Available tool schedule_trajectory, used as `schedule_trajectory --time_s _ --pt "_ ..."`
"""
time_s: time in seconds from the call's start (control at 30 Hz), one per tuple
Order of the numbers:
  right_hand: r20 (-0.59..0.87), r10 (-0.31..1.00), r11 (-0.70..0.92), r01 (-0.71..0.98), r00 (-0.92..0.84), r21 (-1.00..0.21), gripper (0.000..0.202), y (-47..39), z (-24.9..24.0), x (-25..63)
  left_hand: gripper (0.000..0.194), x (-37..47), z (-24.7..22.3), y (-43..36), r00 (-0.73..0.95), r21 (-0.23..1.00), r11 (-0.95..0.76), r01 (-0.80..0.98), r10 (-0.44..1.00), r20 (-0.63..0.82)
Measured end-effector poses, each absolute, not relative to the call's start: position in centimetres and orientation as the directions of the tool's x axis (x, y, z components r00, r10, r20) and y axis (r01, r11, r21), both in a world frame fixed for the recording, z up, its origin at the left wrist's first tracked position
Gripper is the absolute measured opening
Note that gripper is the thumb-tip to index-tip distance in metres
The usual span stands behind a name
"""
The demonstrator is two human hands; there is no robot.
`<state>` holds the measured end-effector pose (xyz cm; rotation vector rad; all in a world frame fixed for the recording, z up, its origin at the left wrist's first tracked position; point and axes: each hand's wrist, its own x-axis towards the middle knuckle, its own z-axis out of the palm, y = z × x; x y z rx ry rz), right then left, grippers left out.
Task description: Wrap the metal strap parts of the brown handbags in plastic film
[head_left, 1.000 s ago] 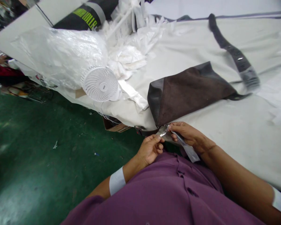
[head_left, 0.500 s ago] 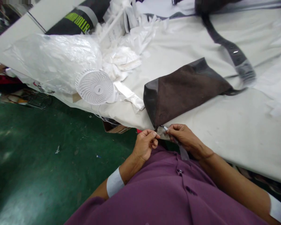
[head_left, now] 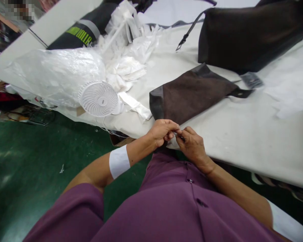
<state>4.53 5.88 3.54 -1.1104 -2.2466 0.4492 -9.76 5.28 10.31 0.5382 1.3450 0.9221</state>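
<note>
A dark brown bag [head_left: 192, 95] with black ends lies on the white-covered table, its near corner by my hands. My left hand [head_left: 165, 131] is closed in a pinch at the table's front edge, just below that corner. Touching its fingertips, my right hand [head_left: 192, 144] is closed too, and a small piece shows between the two hands, too small to name. What each hand grips is mostly hidden by the fingers. A black strap end with a hole [head_left: 242, 93] sticks out from the bag's far right end.
A white fan [head_left: 99, 99] stands left of the bag, beside clear plastic sheeting [head_left: 58, 74] and crumpled white wrapping [head_left: 126, 69]. A larger dark bag [head_left: 232, 37] lies at the back right. Behind the fan is a black roll with green lettering [head_left: 80, 33].
My hands have come together and moved slightly up; the metal piece by my right fingers is now mostly covered. The larger dark bag at the back has moved down into view, its strap displaced.
</note>
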Motion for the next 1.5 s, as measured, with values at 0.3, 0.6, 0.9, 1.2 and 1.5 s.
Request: schedule_trajectory --time_s 0.3,0.6,0.9,1.2,1.5 --pt "0.299 0.837 0.547 0.686 -0.458 -0.480 0.020 4.9 1.9 6.0 0.019 -8.7 9.9 8.1 0.050 0.745 0.666 -0.027 0.746 -0.665" --pt "0.305 0.755 0.643 0.566 -0.580 -0.516 0.014 6.9 4.8 6.1 0.016 -6.4 9.3 -0.6 -0.044 0.796 0.478 -0.373 0.847 -0.529" --pt "0.338 0.758 0.630 0.489 -0.558 -0.603 0.012 7.2 5.1 5.3 0.025 -5.1 3.0 -2.1 -0.190 0.607 0.321 -0.728 0.755 -0.628" --pt "-0.384 0.750 -0.377 0.128 -0.539 -0.917 0.015 8.9 8.7 4.7 0.010 -7.2 5.1 0.8 -0.390 0.855 0.148 -0.497 0.842 -0.372" --pt "-0.489 0.553 -0.615 0.065 -0.674 -0.785 0.016 10.1 8.4 5.9 0.024 -6.6 4.1 2.6 -0.137 0.680 0.250 -0.690 0.877 -0.461"
